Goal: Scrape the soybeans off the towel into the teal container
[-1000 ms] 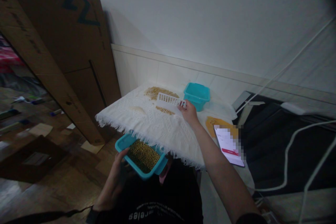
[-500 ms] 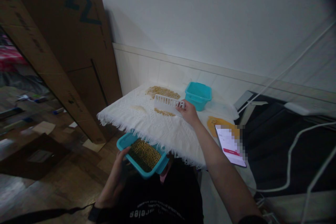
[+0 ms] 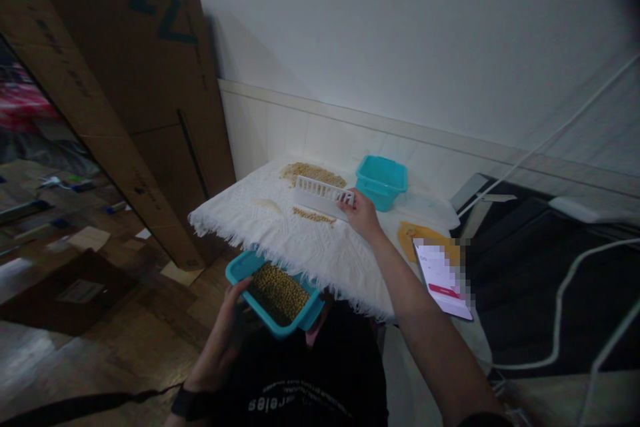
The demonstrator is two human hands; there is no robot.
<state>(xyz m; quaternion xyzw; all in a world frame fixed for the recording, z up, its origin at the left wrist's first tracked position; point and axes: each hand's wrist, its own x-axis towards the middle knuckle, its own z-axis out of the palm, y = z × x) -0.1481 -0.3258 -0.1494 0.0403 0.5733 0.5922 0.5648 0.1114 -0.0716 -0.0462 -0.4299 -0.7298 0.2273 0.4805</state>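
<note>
My left hand (image 3: 231,307) grips the left side of a turquoise plastic tub (image 3: 281,331) below the table's front edge; the tub is partly filled with yellow soybeans (image 3: 283,290). My right hand (image 3: 362,213) is closed on the right end of a white slotted plastic strip (image 3: 317,197), which stands on edge on the white fringed cloth (image 3: 250,223). Behind the strip spreads a pile of soybeans (image 3: 313,172). A thin row of soybeans (image 3: 313,215) lies in front of it.
A second turquoise tub (image 3: 381,180) stands at the back right of the table. A phone (image 3: 437,280) lies over a yellow-orange item (image 3: 406,237) at the right. Large cardboard boxes (image 3: 155,87) lean at the left, and a white cable (image 3: 557,307) hangs at the right.
The view has shifted slightly. The white strip sits a little farther back from the thin front row of soybeans. Both hands keep their holds.
</note>
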